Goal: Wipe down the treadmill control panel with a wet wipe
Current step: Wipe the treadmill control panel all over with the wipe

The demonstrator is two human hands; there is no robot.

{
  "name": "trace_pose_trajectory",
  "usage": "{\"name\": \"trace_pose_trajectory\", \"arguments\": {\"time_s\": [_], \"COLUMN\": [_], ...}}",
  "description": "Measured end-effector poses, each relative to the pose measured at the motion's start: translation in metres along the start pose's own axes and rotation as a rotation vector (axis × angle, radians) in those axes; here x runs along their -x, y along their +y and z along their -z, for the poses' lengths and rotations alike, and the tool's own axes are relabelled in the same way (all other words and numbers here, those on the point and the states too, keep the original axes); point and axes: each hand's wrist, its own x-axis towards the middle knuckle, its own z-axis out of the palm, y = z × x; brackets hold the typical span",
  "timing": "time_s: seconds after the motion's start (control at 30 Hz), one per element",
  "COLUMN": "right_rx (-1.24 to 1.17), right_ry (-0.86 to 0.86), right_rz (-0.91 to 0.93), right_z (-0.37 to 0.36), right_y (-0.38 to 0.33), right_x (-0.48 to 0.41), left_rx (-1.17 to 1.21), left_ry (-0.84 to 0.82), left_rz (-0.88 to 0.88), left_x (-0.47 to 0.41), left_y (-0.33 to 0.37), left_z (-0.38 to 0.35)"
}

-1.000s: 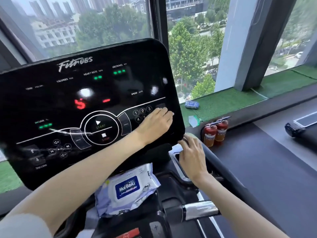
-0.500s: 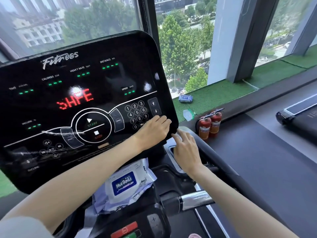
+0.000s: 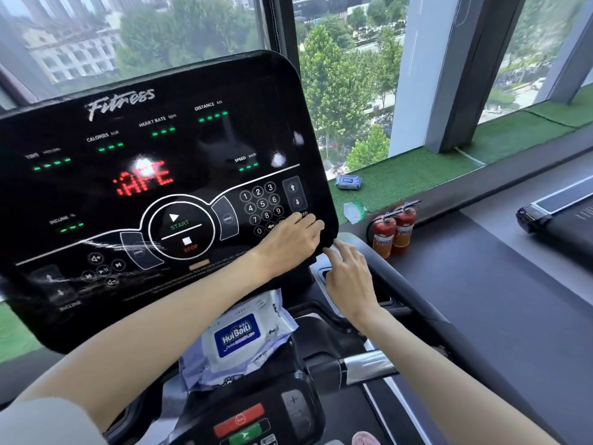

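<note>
below control panel (image 3: 192, 149), wet wipe pack (image 3: 239, 338)

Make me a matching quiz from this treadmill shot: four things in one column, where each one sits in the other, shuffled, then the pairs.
Things
1. left hand
2. wet wipe pack
3. fire extinguishers
4. small blue packet

Places
A. lying on the green turf ledge by the window
B. standing on the dark floor against the ledge
C. on the lower right corner of the control panel, by the number keys
D. on the console below the panel

Pairs: 1-C, 2-D, 3-B, 4-A
</note>
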Motion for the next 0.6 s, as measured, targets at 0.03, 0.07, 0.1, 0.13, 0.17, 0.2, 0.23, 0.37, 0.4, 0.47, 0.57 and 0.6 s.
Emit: {"name": "trace_pose_trajectory", "arguments": {"time_s": [0.03, 0.07, 0.1, 0.13, 0.17, 0.2, 0.23, 0.37, 0.4, 0.47, 0.57, 0.6], "right_rx": [0.001, 0.002, 0.007, 0.010, 0.011, 0.010, 0.009, 0.012, 0.015, 0.032, 0.032, 0.028], "right_ry": [0.001, 0.000, 0.000, -0.003, -0.007, -0.008, -0.005, 0.025, 0.030, 0.032, 0.043, 0.046], "right_rz": [-0.002, 0.000, 0.009, 0.017, 0.021, 0.021, 0.020, 0.025, 0.020, 0.027, 0.082, 0.100], "right_z": [-0.001, 0.000, 0.000, 0.000, 0.002, 0.003, 0.003, 0.005, 0.005, 0.006, 0.004, 0.003], "right_y": [-0.002, -0.004, -0.005, -0.006, -0.008, -0.010, -0.012, -0.028, -0.033, -0.040, -0.055, -0.061], "right_x": [0.000, 0.001, 0.002, 0.002, 0.002, 0.002, 0.002, 0.005, 0.006, 0.007, 0.008, 0.009], "left_rx": [0.001, 0.001, -0.003, -0.005, -0.002, 0.003, 0.008, 0.002, 0.004, 0.014, 0.024, 0.028], "left_ry": [-0.005, -0.017, -0.027, -0.027, -0.018, -0.005, 0.004, 0.022, 0.022, 0.034, 0.057, 0.062], "left_rz": [0.009, 0.015, 0.017, 0.017, 0.017, 0.019, 0.021, 0.034, 0.038, 0.044, 0.053, 0.059], "left_x": [-0.001, 0.000, 0.001, 0.003, 0.006, 0.011, 0.015, 0.038, 0.044, 0.059, 0.082, 0.091], "left_y": [0.000, 0.001, 0.002, 0.002, 0.001, -0.001, -0.002, -0.007, -0.008, -0.011, -0.016, -0.018], "left_z": [0.000, 0.000, 0.000, 0.000, 0.000, 0.000, 0.001, 0.006, 0.006, 0.004, 0.005, 0.007]}}
